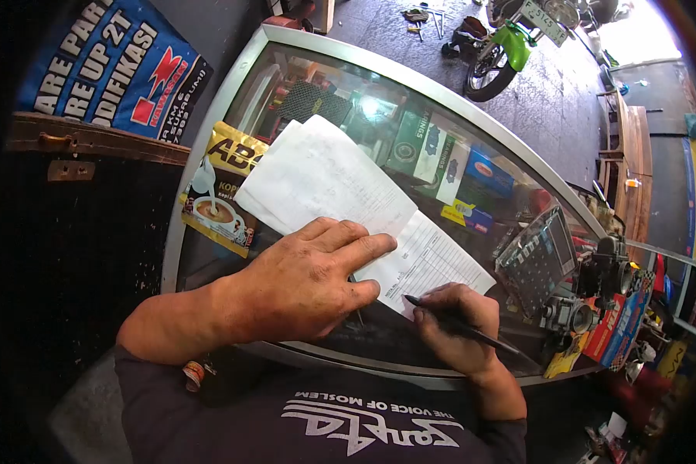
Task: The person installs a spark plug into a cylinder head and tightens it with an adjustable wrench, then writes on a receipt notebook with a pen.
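Note:
A receipt pad (433, 255) with a printed ruled form lies on the glass top of a display case (325, 46). Its turned-back white sheets (329, 166) spread toward the upper left. My left hand (317, 271) rests palm down across the pad, fingers stretched out, holding nothing. In my right hand (460, 325) is a black pen (472, 332), its tip touching the lower left part of the form. Beside the sheets is a gold-and-brown coffee packet (220, 209), partly covered by the paper.
A calculator (537, 259) in a clear cover lies right of the pad, with metal carburetor-like parts (568, 315) beyond it. Boxes (429, 155) show beneath the glass. A green motorcycle (510, 46) stands on the floor behind. A blue banner (108, 62) hangs at upper left.

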Demonstrator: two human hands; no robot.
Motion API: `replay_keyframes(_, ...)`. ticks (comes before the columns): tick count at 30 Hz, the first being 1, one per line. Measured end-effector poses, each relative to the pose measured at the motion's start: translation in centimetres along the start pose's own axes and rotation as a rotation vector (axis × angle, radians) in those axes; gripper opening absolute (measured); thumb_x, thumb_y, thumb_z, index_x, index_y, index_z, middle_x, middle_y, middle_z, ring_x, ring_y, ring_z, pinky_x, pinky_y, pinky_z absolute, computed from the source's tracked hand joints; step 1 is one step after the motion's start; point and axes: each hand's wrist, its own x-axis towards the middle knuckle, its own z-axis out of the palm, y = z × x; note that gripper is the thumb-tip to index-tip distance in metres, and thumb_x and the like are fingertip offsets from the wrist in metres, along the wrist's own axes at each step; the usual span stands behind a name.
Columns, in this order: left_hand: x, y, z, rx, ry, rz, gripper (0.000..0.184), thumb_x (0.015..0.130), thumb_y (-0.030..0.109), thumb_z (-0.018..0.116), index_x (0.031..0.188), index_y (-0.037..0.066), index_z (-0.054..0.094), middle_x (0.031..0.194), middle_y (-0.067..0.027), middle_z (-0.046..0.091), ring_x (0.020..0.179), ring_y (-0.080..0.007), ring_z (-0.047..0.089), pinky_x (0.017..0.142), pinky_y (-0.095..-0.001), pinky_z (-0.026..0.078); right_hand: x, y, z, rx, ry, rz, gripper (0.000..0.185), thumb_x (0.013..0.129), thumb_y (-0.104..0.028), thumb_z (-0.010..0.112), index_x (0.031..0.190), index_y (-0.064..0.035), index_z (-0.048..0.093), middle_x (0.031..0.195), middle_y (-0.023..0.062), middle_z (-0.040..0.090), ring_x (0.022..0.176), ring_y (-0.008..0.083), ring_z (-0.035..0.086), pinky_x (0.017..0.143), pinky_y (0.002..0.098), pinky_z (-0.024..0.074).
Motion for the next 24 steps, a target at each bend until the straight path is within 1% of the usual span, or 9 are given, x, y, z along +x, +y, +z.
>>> replay_keyframes(13,0.26,0.17,-0.44,-0.009,-0.022,-0.009,0.017,0.084,0.016,0.075,0.100,0.011,0.075,0.138,-0.0186,0.060,0.123,-0.0325,0.058,0.104,-0.0462,0.047,0.26,0.11,0.13,-0.025,-0.002,-0.063,0.017,0.078,0.008,0.077,0.091,0.0029,0.066,0.084,0.0145,0.073,0.076,0.0160,0.072,0.067,0.0279,0.0565)
replay_keyframes(22,0.16,0.17,-0.40,-0.014,-0.027,-0.014,0.018,0.084,0.016,0.075,0.101,0.011,0.076,0.138,-0.0185,0.059,0.123,-0.0328,0.057,0.104,-0.0461,0.047,0.10,-0.23,-0.20,0.022,0.044,0.021,0.017,0.079,0.008,0.075,0.093,0.0029,0.066,0.087,0.0135,0.072,0.077,0.0150,0.070,0.068,0.0271,0.0553)
replay_keyframes(24,0.18,0.17,-0.34,-0.017,-0.022,-0.008,0.018,0.083,0.015,0.076,0.101,0.011,0.076,0.138,-0.0183,0.060,0.123,-0.0328,0.057,0.103,-0.0461,0.048,0.33,-0.54,-0.19,-0.026,0.059,0.021,0.016,0.079,0.008,0.075,0.092,0.0031,0.066,0.087,0.0131,0.072,0.076,0.0147,0.070,0.068,0.0271,0.0553)
